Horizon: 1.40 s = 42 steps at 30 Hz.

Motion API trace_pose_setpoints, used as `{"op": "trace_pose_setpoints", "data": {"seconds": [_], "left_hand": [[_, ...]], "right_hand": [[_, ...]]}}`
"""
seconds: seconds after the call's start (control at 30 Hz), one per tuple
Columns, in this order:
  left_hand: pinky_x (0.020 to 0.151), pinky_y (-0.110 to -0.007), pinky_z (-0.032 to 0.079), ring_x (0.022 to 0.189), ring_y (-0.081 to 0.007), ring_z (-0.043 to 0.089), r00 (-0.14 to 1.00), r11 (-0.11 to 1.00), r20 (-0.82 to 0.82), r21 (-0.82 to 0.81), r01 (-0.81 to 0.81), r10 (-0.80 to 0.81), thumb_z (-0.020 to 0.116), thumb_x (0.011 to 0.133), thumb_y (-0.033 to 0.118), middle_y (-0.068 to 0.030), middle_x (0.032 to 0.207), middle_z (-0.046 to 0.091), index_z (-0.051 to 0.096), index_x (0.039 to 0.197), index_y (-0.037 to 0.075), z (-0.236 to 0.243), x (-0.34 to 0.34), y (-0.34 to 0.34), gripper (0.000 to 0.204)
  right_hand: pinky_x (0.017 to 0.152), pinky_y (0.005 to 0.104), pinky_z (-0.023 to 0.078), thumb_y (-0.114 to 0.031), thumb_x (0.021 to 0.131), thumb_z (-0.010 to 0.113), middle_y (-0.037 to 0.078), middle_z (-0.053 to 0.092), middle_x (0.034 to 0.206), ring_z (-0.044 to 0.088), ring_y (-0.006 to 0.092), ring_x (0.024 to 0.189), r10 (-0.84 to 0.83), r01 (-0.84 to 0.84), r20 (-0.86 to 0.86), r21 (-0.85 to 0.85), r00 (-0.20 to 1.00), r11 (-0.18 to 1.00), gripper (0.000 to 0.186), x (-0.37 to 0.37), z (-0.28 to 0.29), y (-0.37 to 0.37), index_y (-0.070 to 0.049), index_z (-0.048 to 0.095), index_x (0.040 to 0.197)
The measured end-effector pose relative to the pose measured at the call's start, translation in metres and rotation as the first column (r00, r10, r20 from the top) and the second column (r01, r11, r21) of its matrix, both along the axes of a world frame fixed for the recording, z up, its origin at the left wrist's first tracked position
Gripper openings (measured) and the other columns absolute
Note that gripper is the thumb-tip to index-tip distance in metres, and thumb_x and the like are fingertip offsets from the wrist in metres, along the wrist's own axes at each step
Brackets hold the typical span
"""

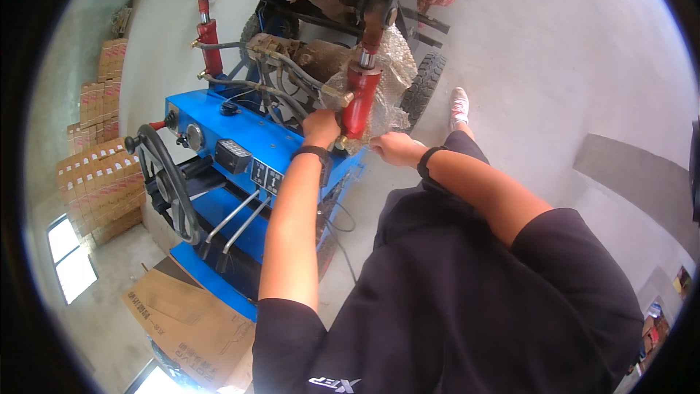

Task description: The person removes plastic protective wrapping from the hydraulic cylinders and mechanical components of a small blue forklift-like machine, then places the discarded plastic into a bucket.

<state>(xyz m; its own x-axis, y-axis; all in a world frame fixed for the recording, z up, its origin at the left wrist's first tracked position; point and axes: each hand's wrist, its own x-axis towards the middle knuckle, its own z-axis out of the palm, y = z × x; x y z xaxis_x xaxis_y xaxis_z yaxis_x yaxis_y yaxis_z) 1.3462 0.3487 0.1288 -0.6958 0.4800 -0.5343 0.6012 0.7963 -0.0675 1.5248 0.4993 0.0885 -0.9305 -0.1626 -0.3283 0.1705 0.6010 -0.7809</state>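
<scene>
A red hydraulic cylinder (361,102) stands upright at the near corner of a blue machine (270,135). Crumpled clear bubble wrap (397,66) hangs behind it and bunches around its lower end. My right hand (399,149) is just right of the cylinder's foot, its fingers pinched on the wrap's lower edge. On the cylinder's other side, my left hand (321,128) is curled closed beside a grey hose (288,98); what its fingers hold is hidden. A brass fitting (341,144) shows at the cylinder's base between both hands.
A black steering wheel (166,188) and two metal levers (244,219) stand at the machine's left. Beyond are a second red cylinder (211,47) and a tyre (426,84). Stacked cartons (102,182) line the left wall; flattened cardboard (193,321) lies below. A thin cable (343,244) hangs nearby.
</scene>
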Motion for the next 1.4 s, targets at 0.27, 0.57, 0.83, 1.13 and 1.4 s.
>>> {"op": "trace_pose_setpoints", "data": {"seconds": [0.27, 0.57, 0.83, 1.13, 1.4], "left_hand": [[0.080, -0.049, 0.054, 0.092, -0.0393, 0.068, 0.970, 0.865, 0.032, 0.445, -0.231, 0.242, 0.068, 0.083, 0.026, -0.0193, 0.094, 0.072, 0.075, 0.095, 0.011, 0.045, -0.008, 0.001, 0.021], [0.072, -0.039, 0.054, 0.076, -0.0301, 0.071, 0.814, 0.646, 0.360, 0.495, -0.580, 0.455, 0.069, 0.082, 0.028, -0.0176, 0.080, 0.072, 0.074, 0.087, 0.003, 0.030, 0.083, -0.013, 0.026], [0.049, -0.037, 0.048, 0.048, -0.0216, 0.062, 0.306, 0.192, 0.569, 0.253, -0.948, 0.763, 0.068, 0.089, 0.047, -0.0097, 0.059, 0.063, 0.066, 0.070, -0.002, -0.063, 0.132, -0.017, 0.052], [0.080, -0.050, 0.055, 0.091, -0.0453, 0.068, 0.429, 0.278, 0.226, 0.491, -0.826, 0.875, 0.057, 0.088, 0.041, -0.0267, 0.095, 0.070, 0.075, 0.095, 0.003, -0.090, 0.133, -0.010, 0.042], [0.079, -0.053, 0.053, 0.091, -0.0455, 0.066, 0.458, 0.279, 0.236, 0.535, -0.798, 0.857, 0.053, 0.087, 0.030, -0.0235, 0.098, 0.070, 0.072, 0.092, 0.003, -0.103, 0.154, -0.021, 0.033]], "right_hand": [[0.073, 0.0465, 0.055, -0.015, 0.083, 0.058, 0.012, 0.072, 0.088, 0.069, 0.0356, 0.085, -0.036, 0.035, 0.053, 0.023, 0.998, 0.999, 0.017, 0.010, -0.030, -0.003, -0.017, 0.073, 0.091], [0.078, 0.0467, 0.056, -0.017, 0.084, 0.059, 0.014, 0.073, 0.090, 0.070, 0.0369, 0.087, -0.085, 0.086, 0.170, 0.001, 0.982, 0.996, 0.018, 0.004, -0.025, -0.005, -0.017, 0.075, 0.093], [0.084, 0.0449, 0.056, -0.024, 0.086, 0.061, 0.016, 0.073, 0.095, 0.070, 0.0376, 0.090, -0.163, 0.176, 0.148, -0.086, 0.976, 0.981, 0.022, 0.015, -0.023, -0.006, -0.018, 0.076, 0.102], [0.077, 0.0415, 0.056, -0.022, 0.085, 0.065, 0.017, 0.073, 0.087, 0.071, 0.0339, 0.083, -0.043, 0.043, 0.075, 0.007, 0.996, 0.999, 0.022, 0.002, 0.001, -0.003, -0.011, 0.076, 0.101], [0.079, 0.0471, 0.054, -0.021, 0.086, 0.061, 0.024, 0.070, 0.087, 0.068, 0.0415, 0.085, -0.132, 0.130, -0.019, -0.056, 0.991, 0.990, 0.029, -0.002, 0.017, -0.041, -0.005, 0.070, 0.109]]}}
